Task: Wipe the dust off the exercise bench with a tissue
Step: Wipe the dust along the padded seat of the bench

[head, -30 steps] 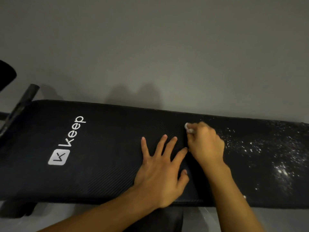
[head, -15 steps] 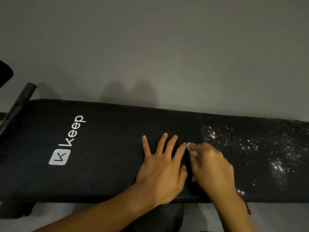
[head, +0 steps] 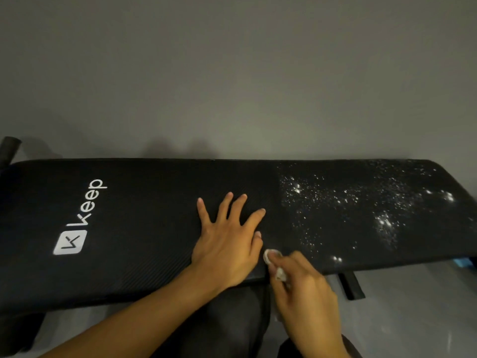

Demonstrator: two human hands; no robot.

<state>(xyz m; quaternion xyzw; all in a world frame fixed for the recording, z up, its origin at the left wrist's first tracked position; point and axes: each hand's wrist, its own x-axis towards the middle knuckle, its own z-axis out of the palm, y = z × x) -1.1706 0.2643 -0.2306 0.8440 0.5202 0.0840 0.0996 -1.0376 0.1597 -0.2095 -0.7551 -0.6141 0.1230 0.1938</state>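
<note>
Head view: the right hand (head: 304, 282), its grip pinched on the crumpled tissue (head: 271, 255), sits at the near edge of the exercise bench (head: 129, 228), white dust (head: 335, 202) lying beyond and rightward along the bench's long axis, nearer it than the flat, spread-fingered left hand (head: 227, 249) just beside.

We count one black padded exercise bench (head: 134, 241), one crumpled white tissue (head: 271, 255), and two bare hands: left hand (head: 227, 249), right hand (head: 304, 288).
</note>
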